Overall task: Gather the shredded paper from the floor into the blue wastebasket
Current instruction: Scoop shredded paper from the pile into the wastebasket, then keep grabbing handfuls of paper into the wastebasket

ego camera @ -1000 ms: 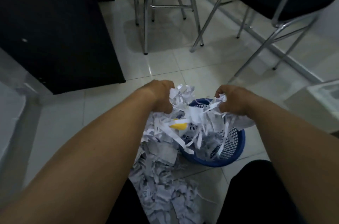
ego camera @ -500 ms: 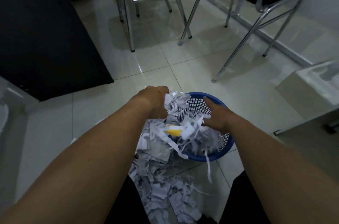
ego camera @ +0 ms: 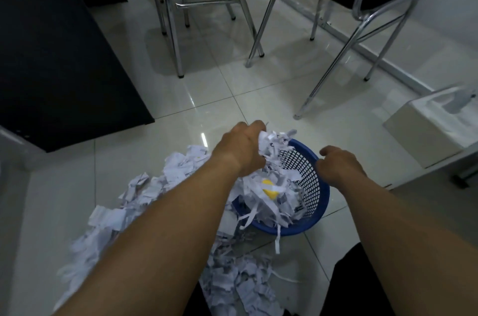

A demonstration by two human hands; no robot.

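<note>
Head view: our outstretched left hand clutches shredded paper above the blue wastebasket, while our right hand curls at its rim, grasp unclear.

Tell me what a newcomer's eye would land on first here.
The heap of white paper sprawls over the tiles at lower left and spills into the blue wastebasket at centre right. Above it the left hand grips a clump of shreds, while the right hand sits at the wastebasket's rim. A yellow scrap stands out among the paper inside.
</note>
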